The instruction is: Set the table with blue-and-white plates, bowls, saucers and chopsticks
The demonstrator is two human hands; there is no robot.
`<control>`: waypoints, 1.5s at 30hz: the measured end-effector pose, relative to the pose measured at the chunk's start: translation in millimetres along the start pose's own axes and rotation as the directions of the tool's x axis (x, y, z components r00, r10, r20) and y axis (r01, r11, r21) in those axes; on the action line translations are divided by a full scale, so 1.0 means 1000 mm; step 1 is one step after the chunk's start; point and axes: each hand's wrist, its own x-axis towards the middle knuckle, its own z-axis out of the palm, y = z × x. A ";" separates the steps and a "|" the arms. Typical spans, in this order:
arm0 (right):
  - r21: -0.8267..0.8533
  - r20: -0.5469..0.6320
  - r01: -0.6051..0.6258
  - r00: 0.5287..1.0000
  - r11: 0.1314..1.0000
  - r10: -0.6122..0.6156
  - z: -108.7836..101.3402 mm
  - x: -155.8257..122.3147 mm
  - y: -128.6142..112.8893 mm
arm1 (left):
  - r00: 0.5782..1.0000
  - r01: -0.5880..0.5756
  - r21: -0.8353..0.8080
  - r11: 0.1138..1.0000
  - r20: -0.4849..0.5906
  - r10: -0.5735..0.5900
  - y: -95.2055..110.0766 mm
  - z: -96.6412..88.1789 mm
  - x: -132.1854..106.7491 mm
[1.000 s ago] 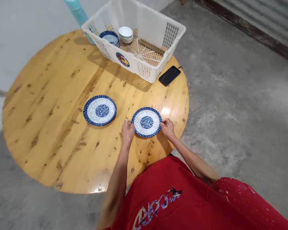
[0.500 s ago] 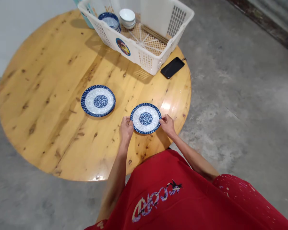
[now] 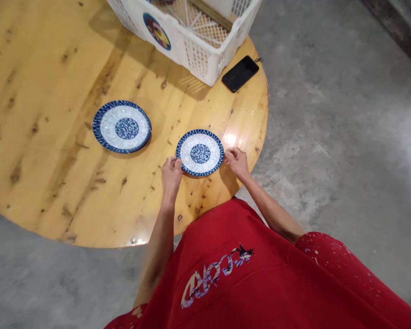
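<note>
Plate [image 3: 200, 153] sits mid-frame on the wooden surface [image 3: 55, 178]: dark blue patterned rim, pale ring, speckled blue middle. My left hand [image 3: 172, 172]'s curled at its rim, can't tell if gripping; right hand [image 3: 237, 161]'s loosely parted just beside it, empty.

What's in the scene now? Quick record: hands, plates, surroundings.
Left hand: at the left rim of the near plate; firmness of grip unclear
Right hand: beside the near plate's right rim; contact unclear
Near plate: blue-and-white, patterned centre, face up
Far plate: similar pattern, face up, apart from near plate
White plastic basket: on wooden table, beyond both plates
Smartphone: black, near basket's corner
</note>
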 end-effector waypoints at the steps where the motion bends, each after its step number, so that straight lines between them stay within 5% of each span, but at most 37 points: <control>1: 0.039 -0.023 -0.011 1.000 0.999 0.012 -0.005 -0.002 0.003 | 1.000 0.015 -0.038 0.999 0.008 -0.014 -0.001 0.000 -0.002; 8: 0.131 -0.076 -0.071 0.994 0.989 0.082 -0.023 -0.009 0.017 | 0.999 0.029 -0.101 0.994 0.022 -0.027 -0.011 0.001 -0.008; 15: 0.060 0.096 -0.098 0.991 0.993 0.091 0.005 -0.011 0.001 | 0.999 0.000 -0.085 0.996 0.037 0.003 -0.015 0.006 -0.002; 21: 0.034 0.057 -0.082 0.995 0.996 0.080 0.020 -0.011 0.002 | 1.000 0.009 -0.034 0.999 0.015 -0.009 -0.021 0.007 0.001; 29: 0.049 0.044 -0.062 0.997 0.997 0.060 0.025 -0.013 0.005 | 1.000 -0.017 -0.237 0.971 -0.006 0.016 -0.014 0.005 0.001; 45: 0.071 0.061 -0.066 0.996 0.995 0.062 0.035 -0.018 -0.002 | 1.000 -0.005 -0.190 0.982 0.011 0.007 -0.010 -0.009 0.006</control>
